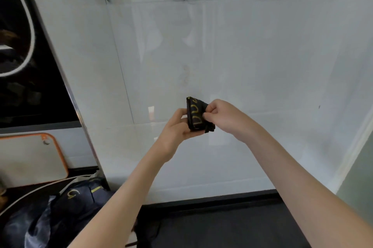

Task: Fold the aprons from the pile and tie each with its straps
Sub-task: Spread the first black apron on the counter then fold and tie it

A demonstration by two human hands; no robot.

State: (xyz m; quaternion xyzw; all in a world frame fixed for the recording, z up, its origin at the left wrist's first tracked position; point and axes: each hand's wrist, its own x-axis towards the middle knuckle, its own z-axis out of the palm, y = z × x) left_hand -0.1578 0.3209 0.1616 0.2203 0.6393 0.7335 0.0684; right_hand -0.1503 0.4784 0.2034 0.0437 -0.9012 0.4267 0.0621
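Both forearms rise over the dark desk — a small folded apron is held in the air, well above it.
The left hand is curled around the bundle; the right hand pinches its edge, maybe a strap. The pile waits at the desk's left edge. If the pinch slips, I judge the slippery cloth may spring open — the fold lost.

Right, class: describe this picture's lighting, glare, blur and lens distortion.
Head view: soft, even light; the glossy wall tiles show pale reflections; the metal frame at left leans, wide-angle distortion; the folded apron in the left hand and right hand is slightly blurred.
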